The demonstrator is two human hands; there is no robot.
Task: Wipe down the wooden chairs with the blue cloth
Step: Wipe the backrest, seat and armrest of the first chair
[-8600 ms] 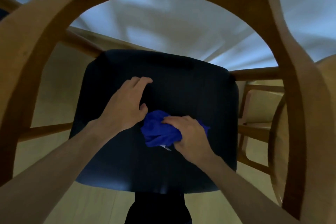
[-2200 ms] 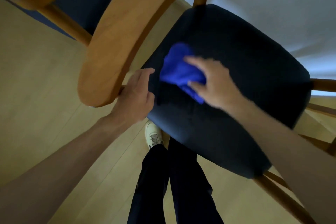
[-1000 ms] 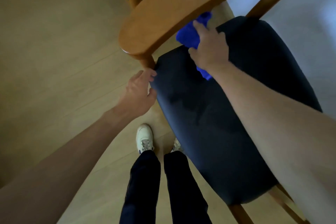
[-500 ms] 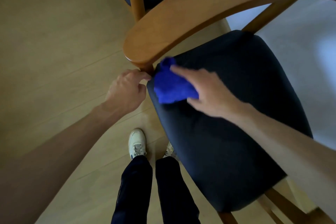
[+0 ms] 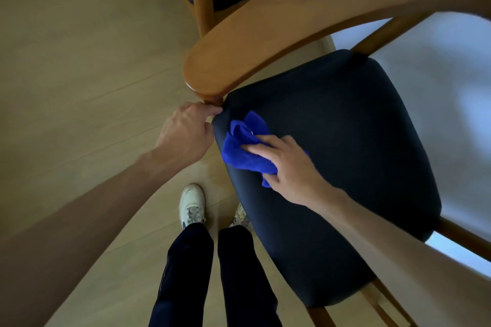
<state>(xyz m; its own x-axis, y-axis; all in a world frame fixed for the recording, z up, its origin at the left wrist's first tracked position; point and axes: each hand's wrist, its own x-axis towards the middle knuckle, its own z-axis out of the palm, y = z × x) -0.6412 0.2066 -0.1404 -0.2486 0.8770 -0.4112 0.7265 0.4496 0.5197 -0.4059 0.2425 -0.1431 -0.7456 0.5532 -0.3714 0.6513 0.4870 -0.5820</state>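
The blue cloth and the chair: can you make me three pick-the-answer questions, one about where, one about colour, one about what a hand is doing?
1. Where is the blue cloth?
A. on the floor
B. on the dark seat near its corner
C. over the wooden backrest

2. What colour is the seat?
A. red
B. white
C. very dark, near black

3. What is the right hand doing?
A. pressing on the cloth
B. hanging free
C. holding a shoe

Answers: 1 B, it lies on the seat by the left hand. 2 C, the cushion looks almost black. 3 A, its fingers lie across the cloth.
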